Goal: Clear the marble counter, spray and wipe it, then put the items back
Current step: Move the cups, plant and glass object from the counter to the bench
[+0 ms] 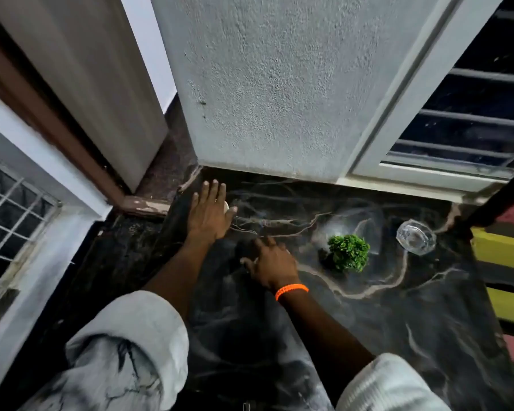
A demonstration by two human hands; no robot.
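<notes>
A person leans over a black marble surface (pixel 368 321) streaked with pale veins, both forearms reaching forward from rolled grey sleeves.

The left hand (pixel 209 213) lies palm down near the back left corner of the surface, fingers straight and together, its grip open. A small white object (pixel 226 206) peeks out from under the thumb side of that hand; what it is cannot be told.

The right hand (pixel 272 262) is just to the right of and nearer than the left hand, wearing an orange bracelet (pixel 291 290) at the wrist. Its fingers are blurred and point toward a dark shape on the surface; whether its grip is open or closed on something cannot be told.

To the right of the right hand, near it but apart, stands a small green plant (pixel 349 253). Farther right again, well apart from both hands, sits a clear glass dish (pixel 416 237).

Beyond the left hand, a rough grey wall (pixel 279 84) rises from the back edge of the surface.
</notes>
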